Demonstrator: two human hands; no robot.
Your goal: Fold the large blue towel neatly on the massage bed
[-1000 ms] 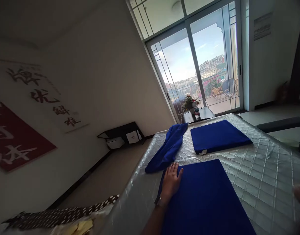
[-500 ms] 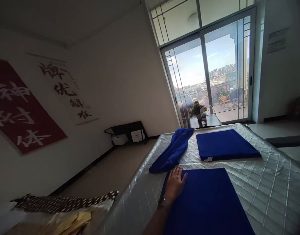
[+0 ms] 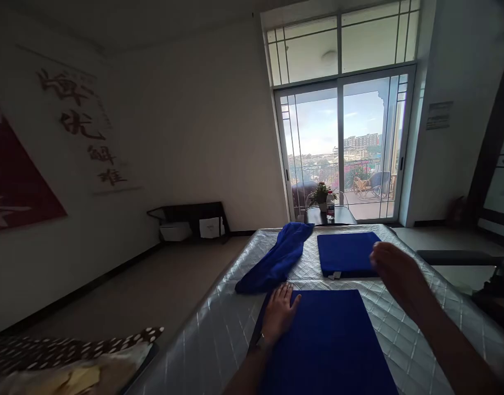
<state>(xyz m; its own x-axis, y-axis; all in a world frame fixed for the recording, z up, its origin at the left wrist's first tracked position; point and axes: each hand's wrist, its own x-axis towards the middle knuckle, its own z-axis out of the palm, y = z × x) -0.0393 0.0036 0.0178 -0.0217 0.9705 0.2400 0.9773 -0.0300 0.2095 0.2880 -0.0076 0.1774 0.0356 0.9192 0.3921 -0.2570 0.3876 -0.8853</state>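
Note:
My left hand (image 3: 279,315) lies flat, fingers stretched out, on the far left corner of a flat square blue cushion (image 3: 326,345) nearest me. My right hand (image 3: 386,260) is raised at the right, in front of a second flat blue cushion (image 3: 345,252) with a small white tag. Its fingers look bent but are smeared by motion, and I see nothing in them. A crumpled blue cloth (image 3: 276,255) lies beyond my left hand. All of these rest on a silver quilted table cover (image 3: 219,312).
Past the far edge, a small dark table (image 3: 345,215) bears a potted plant (image 3: 321,195) and a plastic bottle (image 3: 330,204), before glass sliding doors (image 3: 318,131). A dark low stand (image 3: 186,216) stands by the wall. At lower left lies polka-dot fabric (image 3: 79,348).
My right hand has come into view from the right, raised over the cover. My left hand stays on the near cushion. The view has turned right and levelled.

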